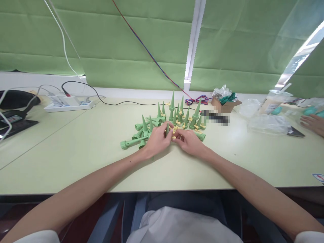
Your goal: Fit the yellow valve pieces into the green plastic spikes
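Green plastic watering spikes (172, 101) with pointed tips cluster at the middle of the table, several upright and several lying down. Some carry small yellow valves (196, 127). My left hand (159, 137) is closed around a green spike (167, 129), whose tip points up between thumb and fingers. Close beside it, my right hand (190, 141) pinches a small yellow valve (174, 137) against that spike's side. A pile of yellow valves (175, 128) lies just behind the fingertips. Left of my left hand, a long green spike (131, 142) lies on its side.
A power strip (69, 106) with cables sits at the back left, near a black bag (15, 101). At the back right are a small cardboard box (225, 106), a drink cup (272, 101) and plastic bags (268, 124). Another person's hand (314, 123) rests at the far right.
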`<state>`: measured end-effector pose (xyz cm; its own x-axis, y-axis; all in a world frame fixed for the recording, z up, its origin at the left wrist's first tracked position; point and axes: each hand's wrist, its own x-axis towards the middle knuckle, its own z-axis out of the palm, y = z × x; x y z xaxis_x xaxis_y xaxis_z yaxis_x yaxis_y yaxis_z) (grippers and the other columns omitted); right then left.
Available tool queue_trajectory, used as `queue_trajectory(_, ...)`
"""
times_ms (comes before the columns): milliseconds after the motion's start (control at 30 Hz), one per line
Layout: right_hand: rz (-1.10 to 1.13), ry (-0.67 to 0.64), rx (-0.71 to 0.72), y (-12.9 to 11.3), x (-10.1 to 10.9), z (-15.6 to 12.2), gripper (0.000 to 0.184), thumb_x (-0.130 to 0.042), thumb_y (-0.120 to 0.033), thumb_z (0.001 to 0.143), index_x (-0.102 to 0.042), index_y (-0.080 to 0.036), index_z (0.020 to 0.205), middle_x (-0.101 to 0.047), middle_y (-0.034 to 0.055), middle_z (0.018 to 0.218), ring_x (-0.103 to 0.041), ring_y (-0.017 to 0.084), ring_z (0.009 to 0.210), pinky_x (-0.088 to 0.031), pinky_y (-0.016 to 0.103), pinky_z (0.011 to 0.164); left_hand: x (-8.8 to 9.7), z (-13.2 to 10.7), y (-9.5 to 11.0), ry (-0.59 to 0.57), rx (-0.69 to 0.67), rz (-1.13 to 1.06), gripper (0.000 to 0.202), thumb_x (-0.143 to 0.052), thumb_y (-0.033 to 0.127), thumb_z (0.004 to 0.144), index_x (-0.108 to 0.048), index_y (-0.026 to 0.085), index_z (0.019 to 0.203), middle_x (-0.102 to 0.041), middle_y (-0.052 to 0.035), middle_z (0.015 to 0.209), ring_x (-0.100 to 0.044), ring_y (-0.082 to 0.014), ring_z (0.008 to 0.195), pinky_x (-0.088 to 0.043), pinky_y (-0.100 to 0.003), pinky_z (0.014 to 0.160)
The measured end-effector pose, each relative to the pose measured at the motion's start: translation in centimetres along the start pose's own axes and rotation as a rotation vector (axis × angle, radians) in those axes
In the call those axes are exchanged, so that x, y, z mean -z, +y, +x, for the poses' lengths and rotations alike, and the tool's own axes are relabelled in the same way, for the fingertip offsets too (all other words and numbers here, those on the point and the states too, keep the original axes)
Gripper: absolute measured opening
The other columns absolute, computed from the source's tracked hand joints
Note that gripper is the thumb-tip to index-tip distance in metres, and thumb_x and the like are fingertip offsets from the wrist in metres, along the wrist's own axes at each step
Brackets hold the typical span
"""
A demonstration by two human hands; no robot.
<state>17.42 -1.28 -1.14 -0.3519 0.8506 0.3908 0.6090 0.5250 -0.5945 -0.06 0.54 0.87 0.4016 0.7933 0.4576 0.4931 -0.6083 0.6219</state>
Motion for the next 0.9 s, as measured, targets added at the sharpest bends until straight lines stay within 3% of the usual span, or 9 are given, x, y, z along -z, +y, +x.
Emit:
queue_trajectory(367,-0.028,-0.026,-0.002,-0.06,-0.07,0.03,0.016,-0.056,-0.019,0.088,-0.050,-0.020,0.073,-0.056,-0.0027,0.061,-0.048,0.013,0.055,-0.031,0.026,0.056,0.03,0.06,0.02,-0.010,-0.016,0.019,0.013,-0.048,0.026,0.092,-0.059,0.019,0.095,-0.045,0.0074,0.052,-0.039,-0.0103,0.048,-0.034,-0.025,0.054)
queue_trajectory(900,-0.072,-0.029,-0.032,0.08,-0.27,0.02,0.021,-0.056,-0.020,0.088,-0.047,-0.020,0.068,-0.054,-0.0031,0.059,-0.044,0.012,0.053,-0.030,0.026,0.056,-0.18,0.01,-0.20,-0.038,-0.033,0.013,0.013,-0.048,0.026,0.092,-0.059,0.019,0.095,-0.052,0.0055,0.058,-0.044,-0.0108,0.052,-0.037,-0.025,0.059)
